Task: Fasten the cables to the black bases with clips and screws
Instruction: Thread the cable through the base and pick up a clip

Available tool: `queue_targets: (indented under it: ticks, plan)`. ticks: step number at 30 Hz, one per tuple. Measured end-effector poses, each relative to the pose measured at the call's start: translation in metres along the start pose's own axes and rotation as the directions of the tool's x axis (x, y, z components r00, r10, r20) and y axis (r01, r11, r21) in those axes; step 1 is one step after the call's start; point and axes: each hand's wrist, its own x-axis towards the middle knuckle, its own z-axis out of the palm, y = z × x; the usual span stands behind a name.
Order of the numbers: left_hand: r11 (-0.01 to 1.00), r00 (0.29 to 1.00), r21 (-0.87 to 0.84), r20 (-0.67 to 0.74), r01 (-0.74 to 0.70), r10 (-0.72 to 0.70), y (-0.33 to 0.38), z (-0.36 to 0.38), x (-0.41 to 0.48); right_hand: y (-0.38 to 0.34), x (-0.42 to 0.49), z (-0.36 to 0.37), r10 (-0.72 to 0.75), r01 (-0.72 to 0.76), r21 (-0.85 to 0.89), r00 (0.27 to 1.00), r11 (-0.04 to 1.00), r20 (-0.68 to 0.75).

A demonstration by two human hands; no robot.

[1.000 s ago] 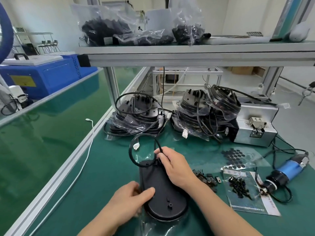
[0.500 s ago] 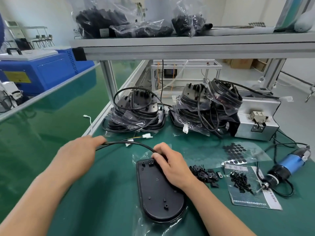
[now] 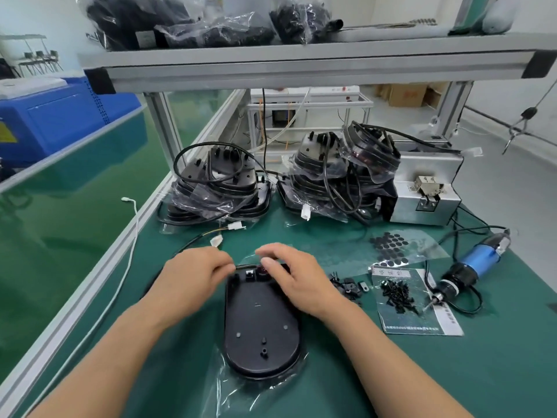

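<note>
Head view: base (image 3: 260,327) lies flat near the table's (image 3: 452,375) front edge, with the cable (image 3: 247,266) across its far end. Left hand (image 3: 193,276) pinches the cable; right hand (image 3: 298,280) curls over it, its grip too blurred to tell.

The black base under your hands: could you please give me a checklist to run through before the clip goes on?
1. Black base lying flat on the mat, studs up: ok.
2. Cable across the base's far end: ok.
3. Left hand pinching the cable: ok; right hand grip: cannot tell, blurred.
4. Cable seated in its slot: cannot tell, fingers hide it.
5. Clips and screws lying right of the base: ok.
6. Screwdriver lying at the far right, not in hand: ok.
</note>
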Motion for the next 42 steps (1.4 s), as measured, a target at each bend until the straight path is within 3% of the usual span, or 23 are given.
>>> queue_targets:
  ticks: [4,7,10,20,25,36,42]
  plan:
    - [0.993,1.0,-0.118,0.005,-0.029,0.03,0.001,0.013,-0.002,0.026,-0.003,-0.066,0.177,-0.184,-0.132,0.982,0.974,-0.066]
    - [0.977,1.0,-0.212,-0.027,-0.017,0.011,0.009,0.019,-0.001,0.044,-0.01,-0.1,0.329,-0.273,-0.36,0.939,0.892,0.102]
    - [0.955,0.995,-0.297,-0.083,0.02,-0.047,0.013,0.017,0.002,0.053,-0.015,-0.102,0.407,-0.276,-0.438,0.881,0.856,0.242]
    - [0.916,0.984,-0.363,0.012,0.172,-0.18,0.022,0.014,0.013,0.055,-0.009,-0.088,0.339,-0.237,-0.351,0.902,0.906,0.266]
    - [0.877,0.984,-0.448,0.044,0.175,-0.173,0.022,0.009,0.014,0.055,-0.009,-0.087,0.35,-0.226,-0.395,0.894,0.891,0.28]
    - [0.861,0.98,-0.468,0.084,0.197,-0.179,0.026,0.008,0.015,0.059,-0.008,-0.081,0.299,-0.147,-0.438,0.904,0.887,0.304]
    - [0.863,0.979,-0.462,0.108,0.203,-0.173,0.026,0.007,0.015,0.055,-0.008,-0.081,0.274,-0.141,-0.369,0.901,0.919,0.337]
